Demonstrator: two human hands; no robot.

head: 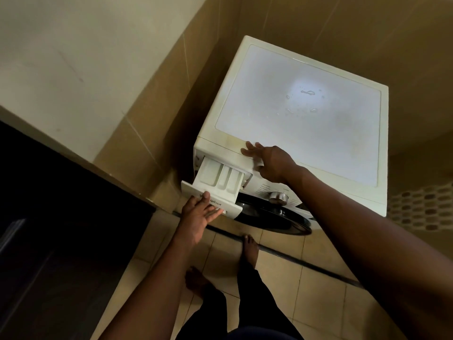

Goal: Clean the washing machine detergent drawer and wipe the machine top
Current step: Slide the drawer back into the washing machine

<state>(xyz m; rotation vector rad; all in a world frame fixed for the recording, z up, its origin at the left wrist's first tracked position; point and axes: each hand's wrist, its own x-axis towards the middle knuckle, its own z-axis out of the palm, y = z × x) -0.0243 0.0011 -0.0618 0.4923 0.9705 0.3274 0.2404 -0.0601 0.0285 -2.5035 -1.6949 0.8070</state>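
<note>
The washer [289, 148] is cream with a pale grey top [306, 123]. Its drawer [220, 177] is white, its knob [278, 198] silver. Beige tiles cover the floor [282, 273].

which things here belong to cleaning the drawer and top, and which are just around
Job: detergent drawer, pulled out; machine top, with water drops; left hand holding the drawer front; right hand resting on the machine's front edge.
Just around: control dial; door; dark cabinet; floor tiles.
</note>
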